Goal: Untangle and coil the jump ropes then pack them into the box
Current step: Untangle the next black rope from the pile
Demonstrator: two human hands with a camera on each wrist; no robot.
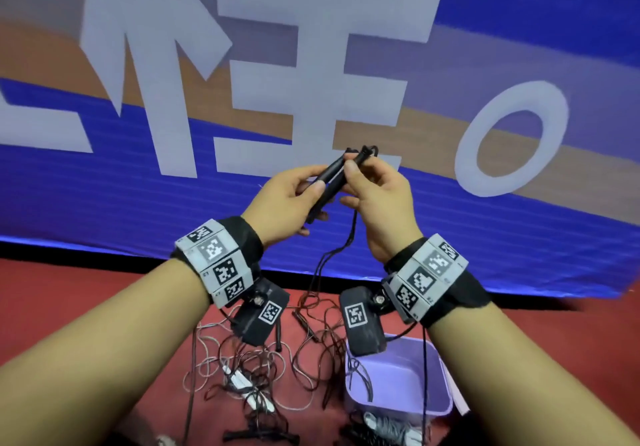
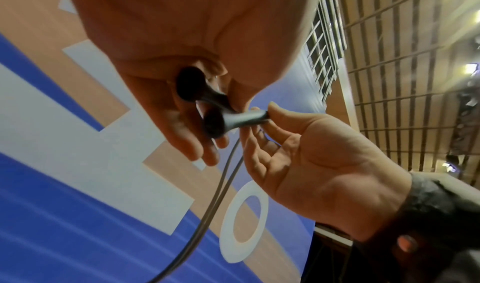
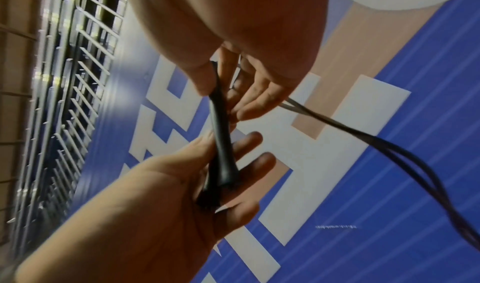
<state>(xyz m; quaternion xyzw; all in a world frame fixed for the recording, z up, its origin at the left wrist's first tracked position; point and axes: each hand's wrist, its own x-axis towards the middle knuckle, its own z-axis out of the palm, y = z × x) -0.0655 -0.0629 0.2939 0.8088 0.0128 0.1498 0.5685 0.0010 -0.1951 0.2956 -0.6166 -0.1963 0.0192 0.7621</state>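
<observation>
Two black handles (image 1: pixel 330 177) lie side by side at frame centre, long axes running from lower left to upper right; I read my left hand (image 1: pixel 287 200) grasping their butt ends, my right hand (image 1: pixel 377 196) pinching the cord ends. The cord (image 1: pixel 332 251) hangs straight down toward the tangle (image 1: pixel 263 369) and purple box (image 1: pixel 398 376) at the bottom of the frame

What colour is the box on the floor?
Light purple box; the head view shows it best.
</observation>
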